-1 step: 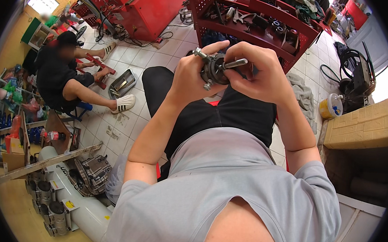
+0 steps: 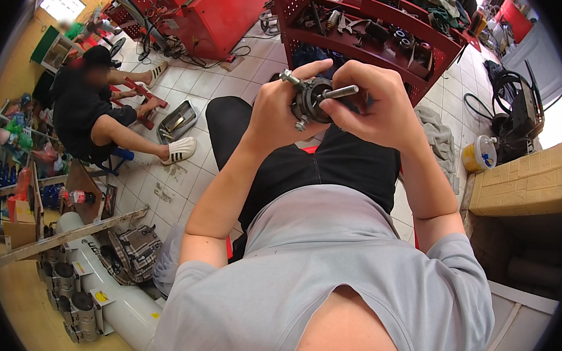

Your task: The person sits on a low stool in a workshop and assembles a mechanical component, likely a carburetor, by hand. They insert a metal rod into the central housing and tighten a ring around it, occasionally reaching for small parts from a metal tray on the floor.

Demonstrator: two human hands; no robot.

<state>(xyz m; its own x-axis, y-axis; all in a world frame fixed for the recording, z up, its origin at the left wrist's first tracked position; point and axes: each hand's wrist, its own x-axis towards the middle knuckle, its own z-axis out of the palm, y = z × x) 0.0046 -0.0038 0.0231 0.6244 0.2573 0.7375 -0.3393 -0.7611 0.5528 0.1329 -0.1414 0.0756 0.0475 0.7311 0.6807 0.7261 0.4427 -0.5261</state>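
Over my lap, my left hand [image 2: 273,116] is closed around a dark round metal part [image 2: 308,102]. A shiny rod [image 2: 342,92] sticks out of its middle toward the right. Bolts with nuts [image 2: 290,77] show on the part's edge beside my left fingers. My right hand [image 2: 380,103] is curled at the other side, its thumb against the part just below the rod. The right fingertips are partly hidden behind the rod and thumb, so their exact hold is unclear.
Ahead stands a red tool cart [image 2: 363,49] with loose tools and cloths. A person [image 2: 87,101] sits at the left near a grey tray [image 2: 179,120]. A white cylinder [image 2: 123,291] lies at lower left. To the right are a bucket [image 2: 478,155] and a cardboard box [image 2: 523,184].
My right thumb and fingers have shifted slightly around the rod, the thumb a little to the left. My left hand and the part look nearly unmoved.
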